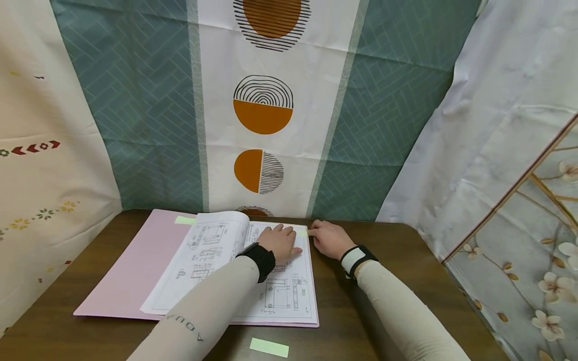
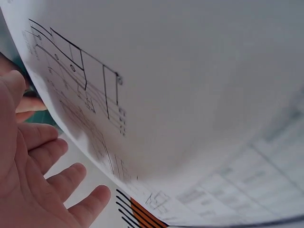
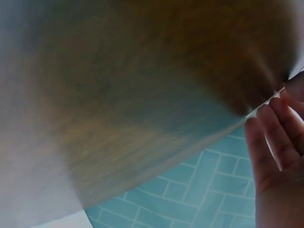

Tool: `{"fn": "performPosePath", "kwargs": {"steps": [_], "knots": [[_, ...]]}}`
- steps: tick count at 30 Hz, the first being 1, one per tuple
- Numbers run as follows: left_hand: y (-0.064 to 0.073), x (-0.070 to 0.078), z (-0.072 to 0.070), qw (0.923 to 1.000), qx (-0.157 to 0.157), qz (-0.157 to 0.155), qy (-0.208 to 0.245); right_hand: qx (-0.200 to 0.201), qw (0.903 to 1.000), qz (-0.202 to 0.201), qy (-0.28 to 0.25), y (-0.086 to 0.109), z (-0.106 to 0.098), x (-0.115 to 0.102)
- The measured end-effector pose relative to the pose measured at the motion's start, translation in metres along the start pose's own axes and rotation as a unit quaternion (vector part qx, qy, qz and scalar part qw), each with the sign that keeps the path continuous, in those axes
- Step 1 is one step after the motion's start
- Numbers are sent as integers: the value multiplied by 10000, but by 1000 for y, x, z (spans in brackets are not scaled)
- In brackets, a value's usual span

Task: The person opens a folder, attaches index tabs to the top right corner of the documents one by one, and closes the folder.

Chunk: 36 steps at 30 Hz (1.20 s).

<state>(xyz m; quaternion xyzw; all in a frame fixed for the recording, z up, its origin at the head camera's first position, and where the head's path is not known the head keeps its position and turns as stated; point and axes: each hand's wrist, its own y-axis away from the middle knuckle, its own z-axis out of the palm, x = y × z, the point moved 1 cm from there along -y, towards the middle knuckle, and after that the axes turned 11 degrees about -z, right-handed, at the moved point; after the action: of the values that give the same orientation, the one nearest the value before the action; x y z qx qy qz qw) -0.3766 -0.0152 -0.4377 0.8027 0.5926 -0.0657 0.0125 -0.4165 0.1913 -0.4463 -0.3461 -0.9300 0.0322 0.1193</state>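
On the wooden table lies an open set of drawing sheets [image 1: 205, 260] in a pink folder [image 1: 131, 271]. My left hand [image 1: 276, 243] rests palm down on the right page [image 1: 298, 301], fingers spread; in the left wrist view the left hand [image 2: 52, 166] has its fingers loosely straight beside the page. At the upper right edge of that page, my right hand [image 1: 331, 238] pinches a pale green sticky note [image 1: 301, 233]. In the right wrist view, the right hand's thumb and fingertips [image 3: 255, 130] meet at a thin pale edge.
A second green sticky note [image 1: 184, 220] is on the folder's upper left part. Another green strip [image 1: 269, 347] lies on the table [image 1: 343, 321] close to the front. Patterned curtains [image 1: 158, 125] hang behind the table and along both sides.
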Motion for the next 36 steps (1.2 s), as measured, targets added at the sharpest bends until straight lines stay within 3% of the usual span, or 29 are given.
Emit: {"fn": "performPosePath", "kwargs": {"steps": [12, 22, 27, 36], "knots": [[43, -16, -24, 9998, 110, 70, 128, 41, 9992, 382, -130, 22, -16, -23], [79, -39, -28, 9976, 285, 168, 614, 12, 9993, 265, -267, 53, -34, -55], [100, -52, -33, 9962, 221, 4, 848, 18, 9990, 73, -444, 70, -39, -73], [141, -75, -38, 9936, 470, -174, 1013, 199, 9987, -151, -450, 99, -53, -97]]}}
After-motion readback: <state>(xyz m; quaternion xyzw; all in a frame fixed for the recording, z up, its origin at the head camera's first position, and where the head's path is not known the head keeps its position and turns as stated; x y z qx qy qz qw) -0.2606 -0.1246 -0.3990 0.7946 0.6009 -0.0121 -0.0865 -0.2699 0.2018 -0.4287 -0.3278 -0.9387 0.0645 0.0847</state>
